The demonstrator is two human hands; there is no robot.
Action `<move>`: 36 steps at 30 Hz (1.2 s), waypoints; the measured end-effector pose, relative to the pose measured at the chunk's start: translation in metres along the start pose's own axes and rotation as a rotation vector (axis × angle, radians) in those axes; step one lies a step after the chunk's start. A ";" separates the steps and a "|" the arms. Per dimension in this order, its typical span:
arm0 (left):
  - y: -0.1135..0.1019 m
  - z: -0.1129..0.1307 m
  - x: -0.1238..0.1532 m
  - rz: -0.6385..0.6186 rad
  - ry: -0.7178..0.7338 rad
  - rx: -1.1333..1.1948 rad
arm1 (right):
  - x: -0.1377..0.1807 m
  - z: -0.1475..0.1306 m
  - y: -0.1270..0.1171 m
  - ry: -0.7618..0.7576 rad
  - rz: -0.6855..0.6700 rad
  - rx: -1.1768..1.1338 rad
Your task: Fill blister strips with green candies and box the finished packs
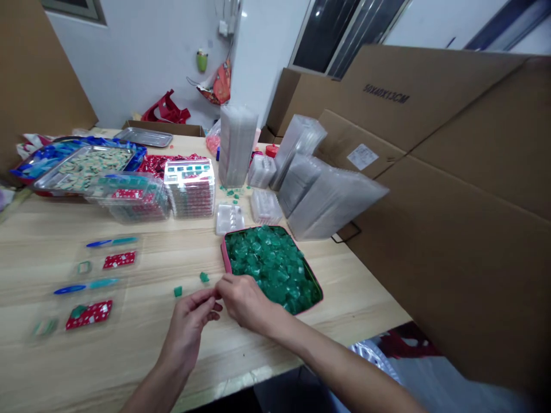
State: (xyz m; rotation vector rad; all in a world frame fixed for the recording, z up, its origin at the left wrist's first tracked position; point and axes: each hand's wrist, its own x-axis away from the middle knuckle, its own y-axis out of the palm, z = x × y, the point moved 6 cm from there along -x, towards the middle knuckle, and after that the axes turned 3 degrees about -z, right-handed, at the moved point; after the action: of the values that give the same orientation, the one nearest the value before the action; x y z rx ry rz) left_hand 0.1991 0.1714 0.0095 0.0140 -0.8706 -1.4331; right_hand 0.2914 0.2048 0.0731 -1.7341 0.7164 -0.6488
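Note:
My left hand (188,324) and my right hand (244,299) meet over the wooden table (129,355), fingertips pinched together on something too small to make out. Just right of them stands a pink-rimmed tray (223,258) heaped with small green wrapped pieces (273,265). Two loose green pieces (204,277) lie on the wood just left of my hands. Further left, two clear blister packs (88,314) lie open, each holding a red packet, a green piece and a blue tool.
Stacks of clear plastic trays (331,201) lean against big cardboard sheets (465,229) on the right. A stack of filled packs (190,188) and metal trays of parts (84,166) sit at the back left. The table's front edge is near my arms.

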 end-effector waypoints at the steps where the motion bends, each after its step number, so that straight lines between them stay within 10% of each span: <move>1: 0.006 0.003 -0.002 -0.035 -0.004 -0.023 | -0.006 0.013 -0.011 0.013 0.038 -0.017; 10: 0.008 0.000 -0.035 -0.169 0.002 -0.183 | -0.153 0.206 -0.118 0.498 0.304 0.089; 17: -0.019 0.002 -0.062 -0.112 0.004 -0.271 | -0.226 0.278 -0.068 0.582 0.146 0.072; 26: 0.003 0.005 -0.080 -0.205 0.038 -0.552 | -0.191 0.264 -0.062 0.511 0.137 0.037; 31: 0.021 0.016 -0.072 -0.261 0.222 -0.867 | -0.107 0.206 -0.082 0.306 0.120 -0.142; 36: 0.051 0.017 -0.045 -0.278 0.719 -1.160 | 0.004 0.140 -0.089 0.163 0.141 -0.431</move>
State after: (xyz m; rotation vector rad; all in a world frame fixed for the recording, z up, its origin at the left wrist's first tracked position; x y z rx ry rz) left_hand 0.2375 0.2281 0.0241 -0.2180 0.6249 -1.8300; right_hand 0.4093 0.3100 0.1235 -2.0116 1.1475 -0.5708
